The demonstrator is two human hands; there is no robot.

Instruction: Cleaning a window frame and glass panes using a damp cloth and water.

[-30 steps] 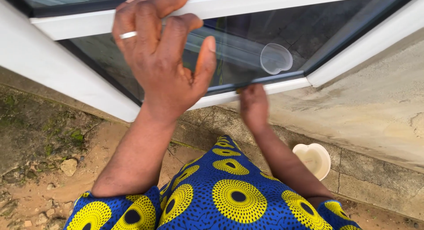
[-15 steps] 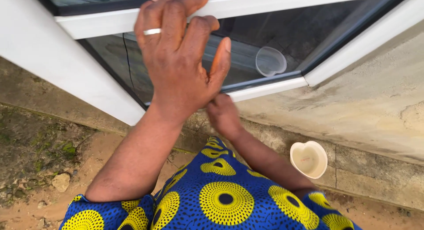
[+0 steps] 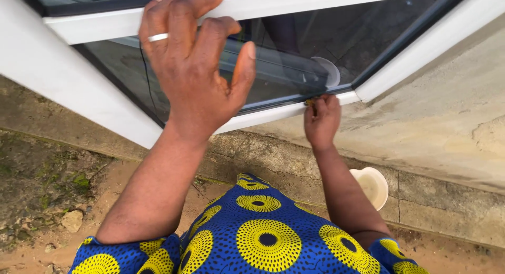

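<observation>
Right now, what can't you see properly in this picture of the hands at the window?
- Head view: whatever the right hand pinches at the window frame is too small, and its fingers cover it.
- The left hand has its fingertips cut off by the picture's top edge.
- The white bowl on the ground is partly hidden behind the right forearm.
- Through the glass, reflections blur what is inside.
</observation>
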